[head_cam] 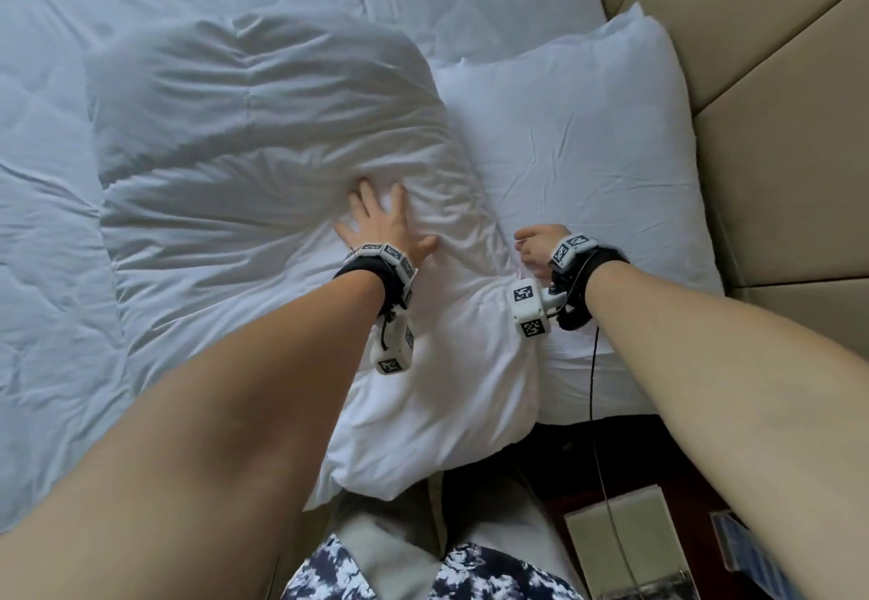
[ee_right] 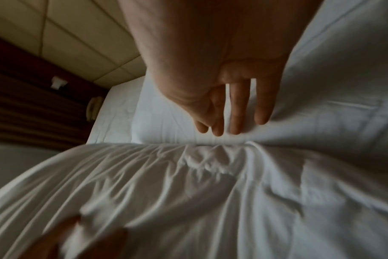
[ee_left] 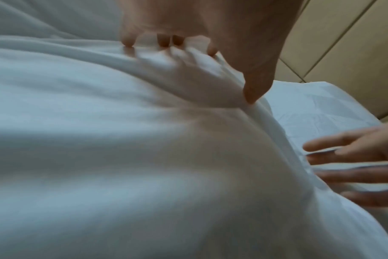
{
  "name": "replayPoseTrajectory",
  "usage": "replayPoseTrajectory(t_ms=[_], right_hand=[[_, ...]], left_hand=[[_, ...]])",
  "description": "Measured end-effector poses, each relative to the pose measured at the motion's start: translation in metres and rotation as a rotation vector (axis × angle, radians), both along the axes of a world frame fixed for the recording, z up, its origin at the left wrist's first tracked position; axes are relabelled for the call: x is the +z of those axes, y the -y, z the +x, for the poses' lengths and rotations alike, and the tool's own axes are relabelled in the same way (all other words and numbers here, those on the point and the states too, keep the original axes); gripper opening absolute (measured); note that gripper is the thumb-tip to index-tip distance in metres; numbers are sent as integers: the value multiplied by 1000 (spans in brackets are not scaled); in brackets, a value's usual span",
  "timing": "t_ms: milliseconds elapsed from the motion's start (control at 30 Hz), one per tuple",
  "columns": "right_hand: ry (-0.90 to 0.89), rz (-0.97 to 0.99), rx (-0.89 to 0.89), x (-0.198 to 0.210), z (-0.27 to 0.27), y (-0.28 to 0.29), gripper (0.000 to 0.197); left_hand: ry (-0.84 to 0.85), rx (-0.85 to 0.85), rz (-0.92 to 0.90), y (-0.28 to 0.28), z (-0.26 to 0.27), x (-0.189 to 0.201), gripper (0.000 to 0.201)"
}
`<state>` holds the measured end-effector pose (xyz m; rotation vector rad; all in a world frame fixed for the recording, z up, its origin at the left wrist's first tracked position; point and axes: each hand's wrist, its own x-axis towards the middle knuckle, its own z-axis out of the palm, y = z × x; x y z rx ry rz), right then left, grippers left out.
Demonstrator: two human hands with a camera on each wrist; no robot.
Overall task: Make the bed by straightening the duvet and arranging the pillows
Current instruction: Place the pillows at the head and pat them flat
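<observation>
Two white pillows lie at the head of the bed. The big crumpled pillow (head_cam: 263,185) is nearer me, and the smoother pillow (head_cam: 578,143) rests against the headboard. My left hand (head_cam: 381,218) lies flat on the crumpled pillow with its fingers spread, and its fingertips (ee_left: 164,42) dent the cloth. My right hand (head_cam: 536,246) is at the seam between the two pillows. Its straight fingers (ee_right: 235,119) point down into the gap and hold nothing. The white duvet (head_cam: 51,270) covers the bed to the left, wrinkled.
A padded beige headboard (head_cam: 776,129) runs along the right. Below it a dark wooden nightstand (head_cam: 677,472) carries a pale pad (head_cam: 620,538) and a thin cable. My patterned shorts (head_cam: 423,571) are at the bed's near edge.
</observation>
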<state>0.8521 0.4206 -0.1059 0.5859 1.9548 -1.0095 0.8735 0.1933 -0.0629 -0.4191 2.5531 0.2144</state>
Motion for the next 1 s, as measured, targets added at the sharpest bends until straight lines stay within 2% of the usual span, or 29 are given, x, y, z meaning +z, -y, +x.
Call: replayPoseTrajectory(t_ms=[67,167,234,300,367,467,634,734,835,1002], right_hand=[[-64,66,122,-4,-9,3,38],[-113,64,217,-7,-22,12,36],[-104,17,183,-4,-35,24,22],[-101,-54,73,1,-50,39,25],[-121,-86,17,5,-71,59,40],[-124,-99,27,12,-110,92,61],[-96,-159,-30,14,-169,141,91],[-47,-99,24,10,-199,169,110],[-12,-51,78,-4,-218,189,122],[16,27,71,-51,-236,195,146]], left_hand=[[-19,-100,-1,-6,-14,1,92],[-34,-262,-59,-3,-42,2,88],[-31,-309,-91,6,-65,3,85],[-25,-295,-111,20,-87,6,82],[-26,-241,-141,38,-106,9,80],[-58,-106,-164,66,-123,9,80],[-118,133,-85,103,-152,1,88],[-151,287,-38,124,-169,-10,95],[-133,399,15,143,-174,-27,101],[-59,455,68,153,-167,-76,101]])
